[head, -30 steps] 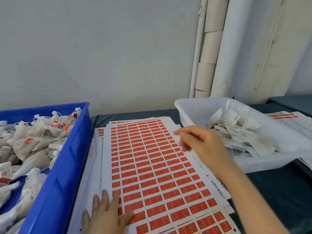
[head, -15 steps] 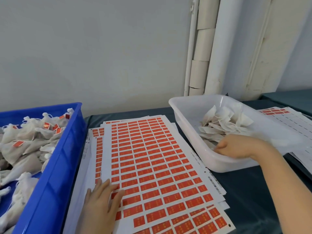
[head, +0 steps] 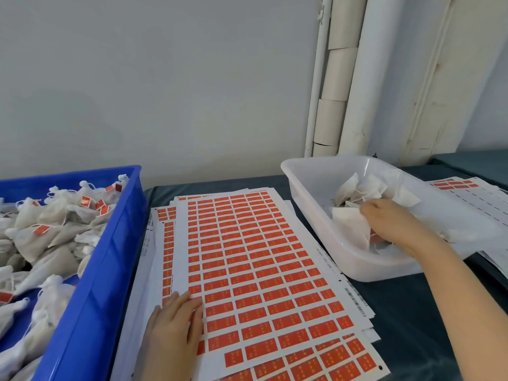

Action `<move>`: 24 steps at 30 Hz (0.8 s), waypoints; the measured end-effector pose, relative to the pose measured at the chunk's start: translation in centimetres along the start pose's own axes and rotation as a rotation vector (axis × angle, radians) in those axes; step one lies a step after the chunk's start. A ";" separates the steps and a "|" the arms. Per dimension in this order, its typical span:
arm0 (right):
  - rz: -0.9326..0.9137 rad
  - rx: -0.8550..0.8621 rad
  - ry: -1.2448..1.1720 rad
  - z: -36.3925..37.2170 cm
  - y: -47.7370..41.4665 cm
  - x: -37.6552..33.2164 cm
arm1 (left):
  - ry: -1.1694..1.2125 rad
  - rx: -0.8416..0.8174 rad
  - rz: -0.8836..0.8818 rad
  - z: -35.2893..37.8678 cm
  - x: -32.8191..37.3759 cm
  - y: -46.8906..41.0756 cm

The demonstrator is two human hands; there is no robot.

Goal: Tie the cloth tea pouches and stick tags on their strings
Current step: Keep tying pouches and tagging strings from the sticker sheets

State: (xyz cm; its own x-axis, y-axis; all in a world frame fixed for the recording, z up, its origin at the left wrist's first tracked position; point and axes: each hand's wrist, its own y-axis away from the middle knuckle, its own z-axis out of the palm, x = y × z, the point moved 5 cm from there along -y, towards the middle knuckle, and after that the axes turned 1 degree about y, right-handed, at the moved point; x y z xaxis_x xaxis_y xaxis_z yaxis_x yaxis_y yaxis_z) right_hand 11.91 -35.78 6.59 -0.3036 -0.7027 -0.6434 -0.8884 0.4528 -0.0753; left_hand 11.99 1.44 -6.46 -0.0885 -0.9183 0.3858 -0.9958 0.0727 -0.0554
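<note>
A stack of white sheets covered with orange-red tag stickers (head: 255,270) lies on the dark table in front of me. My left hand (head: 176,323) rests flat on the sheet's near left corner, fingers straight. My right hand (head: 390,221) is inside the white plastic tub (head: 310,188) at the right and grips a flat white cloth pouch (head: 350,224) at its edge. More untied pouches (head: 365,188) lie in the tub behind it.
A blue crate (head: 93,270) at the left holds several tied pouches with orange tags (head: 41,229). More sticker sheets (head: 461,188) lie beyond the tub at the right. White pipes stand against the grey wall behind.
My right hand moved from above the sticker sheet to the right into the white tub and took hold of a pouch. My left hand stayed on the sheet.
</note>
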 end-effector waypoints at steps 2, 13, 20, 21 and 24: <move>-0.015 0.052 -0.028 -0.3 -0.3 -0.1 | 0.010 0.003 0.001 0.0 0.0 0.0; -0.072 0.145 -0.194 -0.6 -0.1 -0.7 | 0.026 0.004 -0.001 -0.1 0.1 0.3; -0.315 0.426 -0.377 -4.4 1.6 -6.0 | -0.176 -0.126 0.015 -1.6 1.8 -1.5; -0.350 0.434 -0.403 -4.5 2.0 -7.0 | -0.191 -0.123 0.003 -2.1 2.3 -1.9; -0.409 0.376 -0.483 -3.2 2.7 -9.4 | -0.087 -0.033 -0.002 -3.6 3.9 -3.2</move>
State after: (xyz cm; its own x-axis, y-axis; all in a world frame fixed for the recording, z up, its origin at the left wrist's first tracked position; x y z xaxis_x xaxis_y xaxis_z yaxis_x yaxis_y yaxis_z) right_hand 11.28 -29.73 14.92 0.2897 -0.5750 -0.7651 -0.6940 0.4244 -0.5816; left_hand 14.73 -0.96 -1.48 -0.0857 -0.9486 0.3047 -0.9963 0.0824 -0.0237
